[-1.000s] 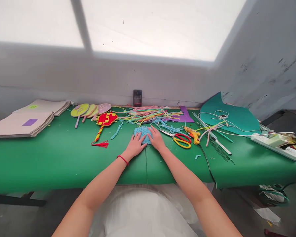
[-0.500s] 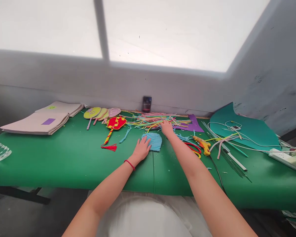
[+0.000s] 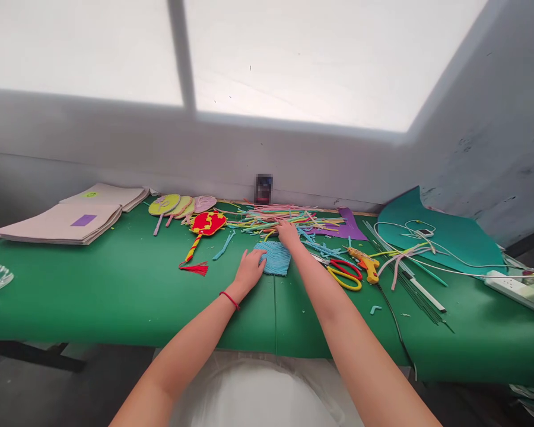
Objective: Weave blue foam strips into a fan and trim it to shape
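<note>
A light blue ribbed piece (image 3: 277, 258) lies flat on the green table. My left hand (image 3: 250, 267), with a red cord at the wrist, rests at its left edge with fingers spread. Beyond the piece, my right hand (image 3: 287, 232) reaches to the near side of a pile of coloured fuzzy stems (image 3: 267, 219); its fingers are partly spread, and nothing can be made out in them. Blue stems (image 3: 329, 247) lie just right of that hand. Scissors with red and yellow handles (image 3: 345, 276) lie beside the right forearm.
A red fan with a tassel (image 3: 208, 223) and several pale round fans (image 3: 164, 204) lie left of the pile. Right are a yellow glue gun (image 3: 365, 264), wires, cables and a power strip (image 3: 511, 284). Cardboard sheets (image 3: 57, 222) lie far left.
My right hand has moved left along the near side of the pile, and the scissors show more fully. My left hand has shifted slightly left, still at the blue piece.
</note>
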The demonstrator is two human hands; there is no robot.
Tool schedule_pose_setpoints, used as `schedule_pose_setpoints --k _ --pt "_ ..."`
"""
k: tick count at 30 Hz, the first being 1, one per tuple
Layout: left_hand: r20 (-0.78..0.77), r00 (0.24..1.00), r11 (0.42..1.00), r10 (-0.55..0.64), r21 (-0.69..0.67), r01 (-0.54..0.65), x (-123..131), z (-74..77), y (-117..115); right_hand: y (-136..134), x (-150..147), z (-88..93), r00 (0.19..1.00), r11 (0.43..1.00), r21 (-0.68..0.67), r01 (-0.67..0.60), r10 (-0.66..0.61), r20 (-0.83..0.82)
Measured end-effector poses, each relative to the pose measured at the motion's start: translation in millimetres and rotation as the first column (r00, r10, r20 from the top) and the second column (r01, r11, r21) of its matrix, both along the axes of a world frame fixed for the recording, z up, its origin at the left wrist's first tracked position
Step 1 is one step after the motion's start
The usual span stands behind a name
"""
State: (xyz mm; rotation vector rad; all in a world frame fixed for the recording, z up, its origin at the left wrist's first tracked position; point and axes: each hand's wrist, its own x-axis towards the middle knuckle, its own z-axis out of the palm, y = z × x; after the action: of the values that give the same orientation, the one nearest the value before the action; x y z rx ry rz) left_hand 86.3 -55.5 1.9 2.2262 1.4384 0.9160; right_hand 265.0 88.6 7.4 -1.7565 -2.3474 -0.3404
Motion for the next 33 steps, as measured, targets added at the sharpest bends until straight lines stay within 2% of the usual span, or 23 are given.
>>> schedule_pose_setpoints --k 5,9,14,17,21,23,28,33 --pt "0.057 0.998 1.0 0.01 -0.004 -0.009 2 -1.8 -2 25 -3 16.0 0.999 0.999 0.033 0.027 -0.027 -0.019" --pt "0.082 0.996 0.999 0.037 -0.013 -0.037 1 -0.1 -2 53 -17 24.2 0.995 0.996 0.037 0.084 -0.081 -0.066" --pt "0.097 0.994 0.998 0.043 -0.044 -0.039 -1 1.2 -2 72 -40 26.2 0.996 1.0 -0.009 0.028 -0.029 -0.086" --pt "0.1 0.994 0.998 0.043 -0.052 -0.038 -1 2.0 -2 76 -43 29.8 0.994 0.999 -0.029 0.015 -0.018 -0.108" --pt "0.114 0.992 0.997 0.051 -0.067 -0.043 -1 3.6 -1 76 -31 46.1 0.982 0.996 -0.052 0.066 -0.074 -0.171" --pt "0.122 0.991 0.996 0.051 -0.075 -0.042 -1 4.0 -1 72 -20 58.5 0.957 0.995 -0.024 0.101 -0.104 -0.271" --pt "0.113 0.993 0.996 0.03 -0.085 -0.02 1 3.0 0 53 11 84.7 0.86 0.993 0.046 0.108 -0.071 -0.505" --pt "0.113 0.993 0.999 0.017 -0.029 -0.014 1 3.1 1 36 41 94.2 0.713 0.981 0.148 0.128 0.013 -0.701"
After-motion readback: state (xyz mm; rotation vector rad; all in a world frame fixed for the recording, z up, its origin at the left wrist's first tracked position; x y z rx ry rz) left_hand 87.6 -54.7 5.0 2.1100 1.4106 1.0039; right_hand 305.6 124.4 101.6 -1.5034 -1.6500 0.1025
